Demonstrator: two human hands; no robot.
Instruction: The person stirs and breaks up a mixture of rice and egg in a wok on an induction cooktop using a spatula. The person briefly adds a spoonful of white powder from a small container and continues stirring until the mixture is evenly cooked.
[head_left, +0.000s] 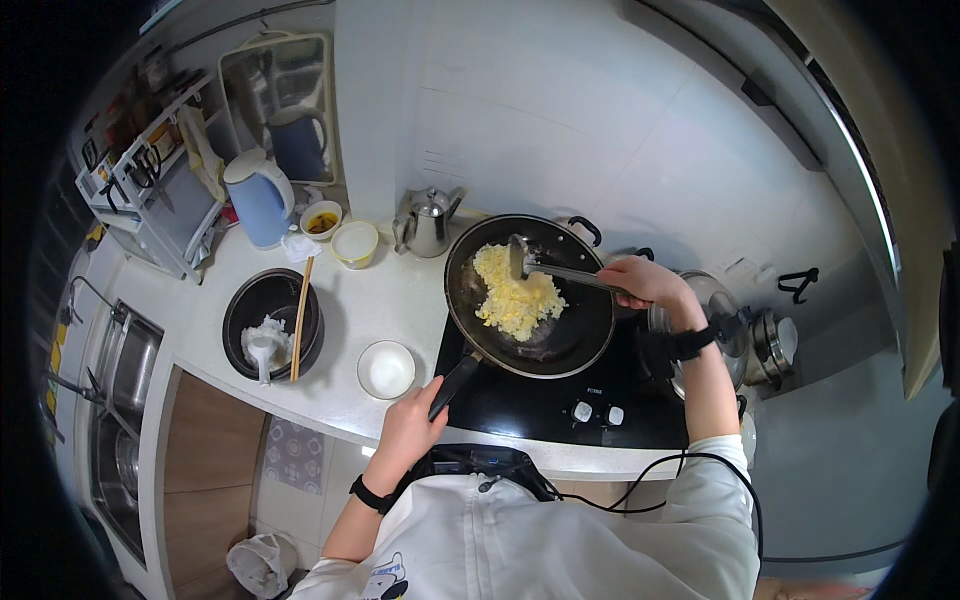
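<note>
My left hand (412, 421) grips the black handle of a dark frying pan (581, 330) on the cooktop. In the pan lies a mound of rice mixed with yellow egg (517, 304). My right hand (646, 282) holds a metal spatula (562, 274) by its handle, its blade down at the far side of the rice. Left of the pan, a small white bowl (386, 370) stands near the counter's front edge. Farther left is a black rice cooker pot (241, 300) with some white rice (276, 332), a white rice paddle (262, 356) and chopsticks (302, 319) across its rim.
A metal teapot (429, 225) stands close behind the pan. Two small bowls, one with brown liquid (322, 222) and one pale yellow-rimmed (354, 244), are beside a blue electric kettle (257, 199). Right of the pan is a glass-lidded pot (701, 296). A black cable (645, 480) hangs near my right arm.
</note>
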